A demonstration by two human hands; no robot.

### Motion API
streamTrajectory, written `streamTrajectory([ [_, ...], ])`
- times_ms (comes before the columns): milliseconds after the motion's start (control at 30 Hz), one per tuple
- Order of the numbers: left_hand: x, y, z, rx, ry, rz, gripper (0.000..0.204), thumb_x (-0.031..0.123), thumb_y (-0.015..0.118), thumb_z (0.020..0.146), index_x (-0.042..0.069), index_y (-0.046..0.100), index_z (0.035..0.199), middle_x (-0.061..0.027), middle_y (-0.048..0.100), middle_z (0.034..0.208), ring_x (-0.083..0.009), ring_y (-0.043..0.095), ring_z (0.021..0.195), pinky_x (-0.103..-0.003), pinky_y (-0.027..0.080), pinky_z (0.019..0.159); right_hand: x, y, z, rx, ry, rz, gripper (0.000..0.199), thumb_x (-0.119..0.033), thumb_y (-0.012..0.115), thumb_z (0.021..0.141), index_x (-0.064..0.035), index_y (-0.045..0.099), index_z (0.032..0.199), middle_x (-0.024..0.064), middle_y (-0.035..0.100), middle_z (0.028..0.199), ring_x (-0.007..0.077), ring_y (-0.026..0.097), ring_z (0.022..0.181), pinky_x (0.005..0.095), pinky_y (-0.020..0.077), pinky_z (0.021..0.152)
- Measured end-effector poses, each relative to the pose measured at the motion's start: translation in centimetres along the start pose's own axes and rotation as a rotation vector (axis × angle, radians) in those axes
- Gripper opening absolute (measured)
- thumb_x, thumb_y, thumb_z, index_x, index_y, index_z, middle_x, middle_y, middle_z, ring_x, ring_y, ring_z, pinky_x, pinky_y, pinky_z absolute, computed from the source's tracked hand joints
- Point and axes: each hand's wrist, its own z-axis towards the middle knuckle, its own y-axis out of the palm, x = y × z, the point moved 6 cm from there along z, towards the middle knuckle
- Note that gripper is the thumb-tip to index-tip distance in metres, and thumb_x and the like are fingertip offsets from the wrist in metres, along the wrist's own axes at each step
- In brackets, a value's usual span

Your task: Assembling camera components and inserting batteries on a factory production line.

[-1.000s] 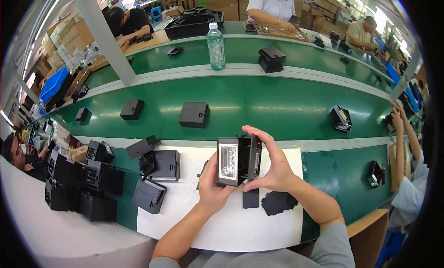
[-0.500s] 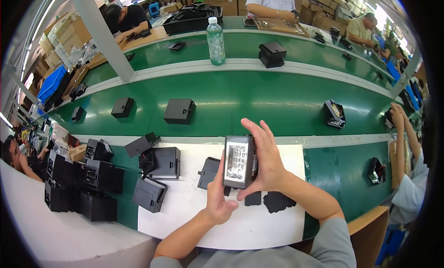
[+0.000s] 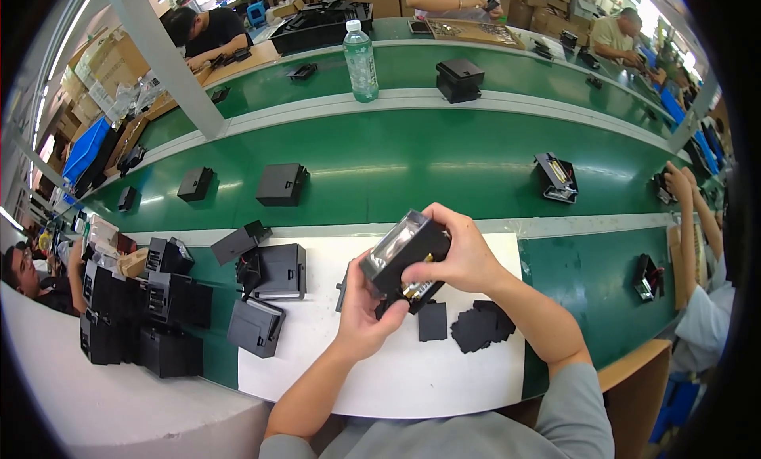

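Black housing; white sheet

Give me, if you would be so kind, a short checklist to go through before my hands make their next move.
1. Black unit supported by both the left hand and the right hand: ok.
2. Unit closed up: not ok; inner parts show beside the right thumb.
3. Inner parts all seated: cannot tell; fingers cover much of them.
4. Clear window uncovered by fingers: ok.
5. Square black piece lying flat on the white sheet: ok.
6. Black pieces to its right neatly stacked: not ok; they overlap unevenly.
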Motion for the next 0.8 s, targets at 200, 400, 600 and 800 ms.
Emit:
streamTrajectory([
  [200,0.7,-3.1,0.9,0.096,-0.085,-0.066,0.066,-0.013,0.055,0.077,0.003,0.036,0.138,-0.0179,0.054,0.126,-0.0234,0.059,0.107,-0.032,0.05,0.092,-0.3,-0.2,-2.8,-0.096,-0.208,-0.646,0.081,-0.051,0.083,0.065,-0.0001,0.048,0.117,0.0151,0.049,0.11,0.0266,0.056,0.088,0.0352,0.05,0.074],
  [400,0.7,-2.8,1.1,0.011,0.039,-0.178,0.055,-0.012,0.056,0.078,0.004,0.042,0.129,-0.0185,0.054,0.128,-0.0246,0.061,0.104,-0.031,0.051,0.09,1.7,3.2,-6.3,-0.286,-0.391,-1.021,0.05,-0.043,0.072,0.081,-0.0021,0.055,0.105,0.013,0.055,0.098,0.0251,0.059,0.078,0.0326,0.0503,0.067],
  [600,0.9,-3.7,1.0,0.159,0.025,-0.126,0.037,-0.011,0.055,0.081,0.004,0.048,0.114,-0.0185,0.057,0.124,-0.0231,0.063,0.097,-0.029,0.053,0.085,-5.2,1.5,-8.4,-0.407,-0.353,-0.612,0.028,-0.023,0.073,0.083,-0.0041,0.059,0.099,0.0083,0.058,0.088,0.02,0.056,0.063,0.0289,0.0465,0.058],
  [800,-0.7,-5.3,0.8,0.279,-0.082,-0.187,0.021,-0.008,0.056,0.086,0.002,0.049,0.104,-0.0177,0.062,0.117,-0.0183,0.065,0.089,-0.026,0.054,0.076,-7.2,-0.7,-7.5,-0.158,-0.467,-0.344,0.018,-0.001,0.072,0.076,-0.0028,0.064,0.092,0.0063,0.059,0.083,0.0143,0.053,0.06,0.0228,0.0429,0.053],
])
